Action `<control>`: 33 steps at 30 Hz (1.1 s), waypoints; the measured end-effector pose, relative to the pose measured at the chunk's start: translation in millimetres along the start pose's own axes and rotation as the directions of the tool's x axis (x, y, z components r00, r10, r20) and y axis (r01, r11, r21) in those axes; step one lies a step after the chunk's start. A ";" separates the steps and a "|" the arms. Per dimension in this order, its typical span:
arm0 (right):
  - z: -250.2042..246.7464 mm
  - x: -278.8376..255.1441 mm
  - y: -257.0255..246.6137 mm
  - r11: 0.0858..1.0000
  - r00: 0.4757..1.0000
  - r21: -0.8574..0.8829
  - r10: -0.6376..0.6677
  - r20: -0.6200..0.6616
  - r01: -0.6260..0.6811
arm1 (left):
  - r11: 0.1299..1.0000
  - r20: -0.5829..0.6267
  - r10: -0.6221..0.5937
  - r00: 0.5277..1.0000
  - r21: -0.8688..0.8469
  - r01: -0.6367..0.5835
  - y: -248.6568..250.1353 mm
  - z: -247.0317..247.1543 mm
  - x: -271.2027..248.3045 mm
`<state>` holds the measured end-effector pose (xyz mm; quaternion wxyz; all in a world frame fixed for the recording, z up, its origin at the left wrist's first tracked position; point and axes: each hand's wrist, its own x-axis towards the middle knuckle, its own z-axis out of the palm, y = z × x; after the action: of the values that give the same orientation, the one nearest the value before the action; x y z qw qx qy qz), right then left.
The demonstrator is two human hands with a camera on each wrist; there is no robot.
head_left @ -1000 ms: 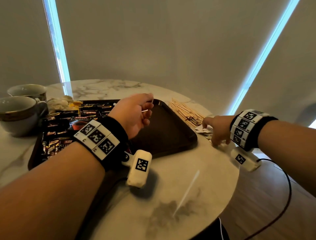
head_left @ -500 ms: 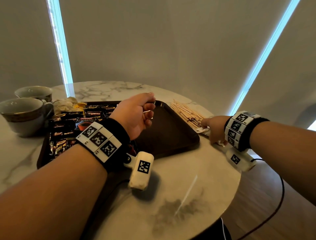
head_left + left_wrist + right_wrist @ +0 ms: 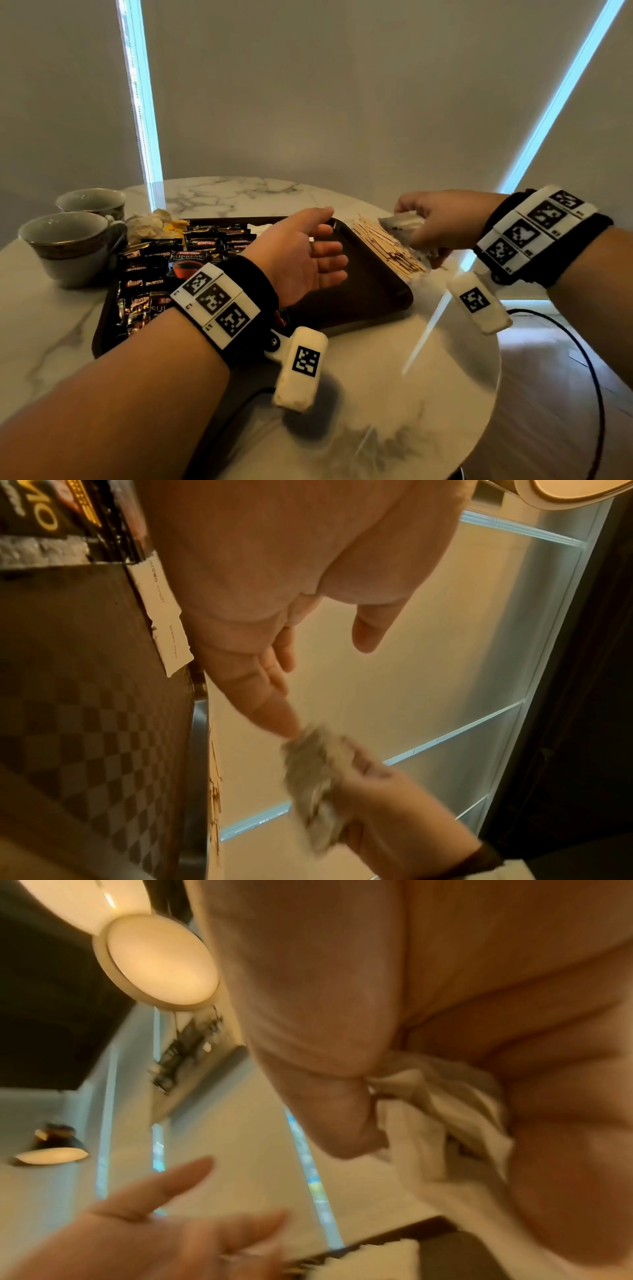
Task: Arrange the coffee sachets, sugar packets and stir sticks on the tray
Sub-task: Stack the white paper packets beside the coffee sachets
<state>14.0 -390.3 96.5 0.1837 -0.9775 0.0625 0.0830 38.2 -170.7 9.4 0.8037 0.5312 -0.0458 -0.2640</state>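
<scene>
Lifting clear of the worktop (image 3: 342, 394), the right hand (image 3: 442, 222) now grips a bunch of sugar packets (image 3: 404, 224) in the air above the stir sticks (image 3: 383, 245), where half a second ago it was pressed low beside them. The left hand (image 3: 305, 253), earlier curled, is now spread palm-up over the tray (image 3: 376, 294), holding nothing. Judgement: a hand-to-hand transfer is in preparation. Coffee sachets (image 3: 191, 250) fill the tray's left half.
</scene>
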 end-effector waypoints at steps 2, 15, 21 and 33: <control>7.1 -1.8 -25.8 0.992 0.994 0.088 -0.090 -0.063 0.095 | 0.999 0.031 -0.033 0.999 -0.023 0.034 1.7 1.3 0.9; 82.8 17.5 -102.1 0.824 0.848 0.203 -0.512 -0.136 0.529 | 0.965 0.016 0.139 0.990 -0.227 -0.132 22.0 -34.1 15.0; 61.6 20.2 -84.5 0.837 0.842 0.102 -0.523 -0.135 0.537 | 0.980 0.152 0.107 0.983 -0.185 -0.078 22.2 -42.1 13.5; 80.3 36.7 -91.3 0.722 0.761 0.244 -0.596 -0.256 0.648 | 0.972 0.218 0.200 0.955 -0.165 -0.166 25.5 -44.8 6.7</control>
<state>52.7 -279.5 47.7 0.3503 -0.9016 -0.2431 -0.0731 69.4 -129.1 11.0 0.8501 0.4304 -0.1698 -0.2514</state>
